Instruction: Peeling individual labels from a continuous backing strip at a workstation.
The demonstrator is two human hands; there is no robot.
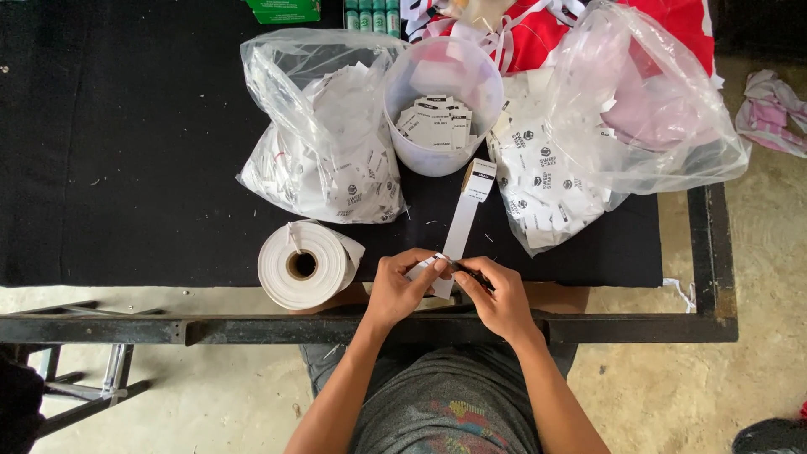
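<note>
- Both hands at near table edge [252,329]: left hand [402,290] pinching white label strip [461,227], right hand [498,296] closed on dark small tool, touching strip.
- Strip running away from hands toward clear tub [443,105].
- Paper roll [303,265] just left.

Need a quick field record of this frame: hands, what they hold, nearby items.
left hand: pinches near end of label strip
right hand: holds small dark tool at the strip
tub: cut labels inside
roll: white, left of the hands
bags: two clear, labels inside
table: black top
</note>
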